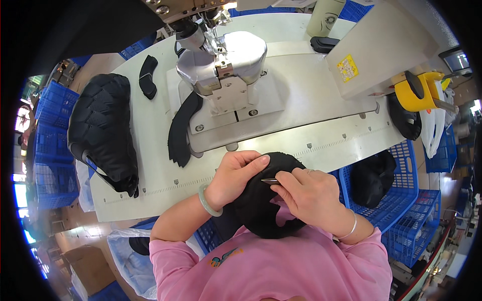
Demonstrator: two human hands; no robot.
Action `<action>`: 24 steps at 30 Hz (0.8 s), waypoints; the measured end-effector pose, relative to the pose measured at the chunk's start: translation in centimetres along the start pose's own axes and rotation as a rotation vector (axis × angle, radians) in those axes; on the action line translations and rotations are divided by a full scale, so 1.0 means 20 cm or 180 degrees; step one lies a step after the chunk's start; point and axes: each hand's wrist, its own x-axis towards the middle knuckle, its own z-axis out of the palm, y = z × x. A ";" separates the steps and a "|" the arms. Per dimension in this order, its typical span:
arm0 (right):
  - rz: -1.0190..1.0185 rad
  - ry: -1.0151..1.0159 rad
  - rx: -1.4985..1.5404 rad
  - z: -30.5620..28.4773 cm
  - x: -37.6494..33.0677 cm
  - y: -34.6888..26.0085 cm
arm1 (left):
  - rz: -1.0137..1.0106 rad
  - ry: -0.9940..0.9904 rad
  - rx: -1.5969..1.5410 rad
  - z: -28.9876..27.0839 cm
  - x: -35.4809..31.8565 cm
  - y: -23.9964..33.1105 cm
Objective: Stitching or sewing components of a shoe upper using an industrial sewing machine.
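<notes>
My left hand [235,175] grips a rounded black fabric piece [261,205] held just off the near edge of the white sewing table [150,165], above my pink shirt. The thumb presses on its top. My right hand [309,193] pinches a small metal tool [269,181], thin like tweezers or snips, with its tip touching the fabric next to my left thumb. A pale green bangle sits on my left wrist and a thin silver one on my right.
The sewing machine head [221,65] stands at the table's middle. A fan of black cut pieces [181,133] lies left of it, a big stack of black pieces [103,128] at far left. Blue crates [396,190] with black pieces stand right.
</notes>
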 end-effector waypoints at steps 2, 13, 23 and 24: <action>-0.0005 -0.0064 -0.0062 0.00 0.00 0.00 | -0.0068 -0.0031 0.0034 0.00 0.00 0.00; 0.0024 -0.0191 -0.0049 -0.01 0.01 -0.01 | 0.0066 0.0042 0.0080 0.01 -0.01 -0.01; 0.0129 -0.0049 0.0147 0.04 0.02 0.01 | -0.0201 -0.0052 -0.0088 0.00 0.00 0.03; 0.0116 -0.0053 0.0159 0.04 0.02 0.00 | -0.0200 -0.0034 -0.0089 0.00 0.00 0.03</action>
